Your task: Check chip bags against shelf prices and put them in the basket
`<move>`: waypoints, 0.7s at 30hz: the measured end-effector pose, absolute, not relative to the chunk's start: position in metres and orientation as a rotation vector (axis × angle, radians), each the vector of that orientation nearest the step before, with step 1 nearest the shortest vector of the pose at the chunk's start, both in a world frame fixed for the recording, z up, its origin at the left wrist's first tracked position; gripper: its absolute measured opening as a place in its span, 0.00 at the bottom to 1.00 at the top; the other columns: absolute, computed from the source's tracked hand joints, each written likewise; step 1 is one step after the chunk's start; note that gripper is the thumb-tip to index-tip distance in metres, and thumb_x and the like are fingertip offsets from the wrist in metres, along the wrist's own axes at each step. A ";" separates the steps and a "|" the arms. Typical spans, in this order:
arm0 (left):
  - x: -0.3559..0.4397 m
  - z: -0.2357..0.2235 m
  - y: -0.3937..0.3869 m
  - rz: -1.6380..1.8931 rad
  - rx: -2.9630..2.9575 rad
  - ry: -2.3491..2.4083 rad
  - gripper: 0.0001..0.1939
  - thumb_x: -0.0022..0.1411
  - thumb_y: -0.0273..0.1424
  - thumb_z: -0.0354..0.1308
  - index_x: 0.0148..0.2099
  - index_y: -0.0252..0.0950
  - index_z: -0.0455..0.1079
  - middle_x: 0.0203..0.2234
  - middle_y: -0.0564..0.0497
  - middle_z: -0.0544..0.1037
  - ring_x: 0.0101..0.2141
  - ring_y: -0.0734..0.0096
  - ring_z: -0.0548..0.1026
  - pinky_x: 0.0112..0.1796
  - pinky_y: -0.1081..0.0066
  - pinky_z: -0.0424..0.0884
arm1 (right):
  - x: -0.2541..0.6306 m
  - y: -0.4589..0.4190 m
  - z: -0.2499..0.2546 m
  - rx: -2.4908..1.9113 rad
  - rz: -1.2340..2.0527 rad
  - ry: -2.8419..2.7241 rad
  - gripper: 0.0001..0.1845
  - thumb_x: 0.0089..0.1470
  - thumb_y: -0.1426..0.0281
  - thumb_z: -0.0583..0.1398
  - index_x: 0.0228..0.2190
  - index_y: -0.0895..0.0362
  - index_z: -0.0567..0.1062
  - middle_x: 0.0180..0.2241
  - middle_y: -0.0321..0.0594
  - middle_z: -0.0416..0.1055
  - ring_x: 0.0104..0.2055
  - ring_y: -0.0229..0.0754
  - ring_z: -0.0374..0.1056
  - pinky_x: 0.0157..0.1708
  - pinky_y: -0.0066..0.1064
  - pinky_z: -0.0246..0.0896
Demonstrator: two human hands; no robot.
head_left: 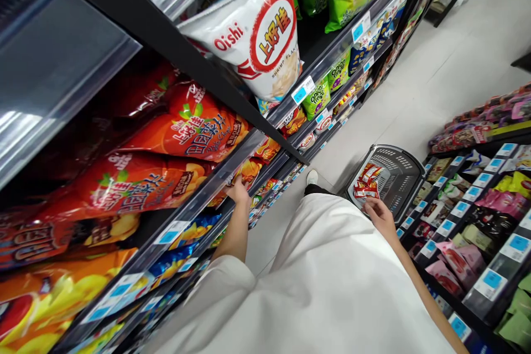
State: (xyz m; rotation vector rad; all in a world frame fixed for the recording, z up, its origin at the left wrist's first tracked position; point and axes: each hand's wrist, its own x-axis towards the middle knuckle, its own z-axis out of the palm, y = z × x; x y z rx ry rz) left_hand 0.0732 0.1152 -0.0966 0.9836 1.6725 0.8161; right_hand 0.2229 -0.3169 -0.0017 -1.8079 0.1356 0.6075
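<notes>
My left hand (238, 192) reaches into a lower shelf on the left. Its fingers are closed at the edge of a small orange snack bag (250, 170), which still sits among similar bags. My right hand (379, 214) hangs on the other side, over the near edge of a dark shopping basket (396, 182). Those fingers are curled together, and whatever they hold is hidden. Several red snack packets (367, 180) lie in the basket, just beyond the fingertips.
Large red bags of chips (199, 127) and a white shrimp flake bag (265, 33) fill the upper left shelves. A black upright post (224, 97) crosses the shelf front. Candy racks (464, 221) line the right. Grey floor (415, 61) runs along the aisle.
</notes>
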 end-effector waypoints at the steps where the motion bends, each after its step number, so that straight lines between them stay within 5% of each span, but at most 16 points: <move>1: 0.076 -0.094 0.120 0.808 0.969 1.652 0.29 0.59 0.26 0.61 0.59 0.39 0.55 0.59 0.37 0.68 0.55 0.59 0.74 0.44 0.62 0.80 | 0.223 -0.317 -0.002 -1.809 0.614 0.134 0.32 0.43 0.42 0.69 0.39 0.53 0.75 0.33 0.41 0.77 0.36 0.49 0.72 0.41 0.43 0.67; 10: 0.089 -0.088 0.143 0.634 0.999 1.521 0.32 0.51 0.34 0.74 0.57 0.38 0.67 0.54 0.36 0.74 0.60 0.52 0.70 0.51 0.55 0.77 | 0.221 -0.320 0.005 -1.818 0.650 0.137 0.34 0.41 0.41 0.70 0.38 0.54 0.74 0.32 0.41 0.76 0.35 0.49 0.72 0.41 0.43 0.67; 21: 0.076 -0.110 0.123 0.724 1.083 1.525 0.41 0.57 0.31 0.70 0.65 0.36 0.50 0.60 0.31 0.66 0.56 0.56 0.73 0.48 0.56 0.77 | 0.219 -0.326 0.000 -1.856 0.642 0.114 0.34 0.41 0.39 0.69 0.38 0.53 0.75 0.32 0.42 0.76 0.35 0.51 0.73 0.40 0.44 0.69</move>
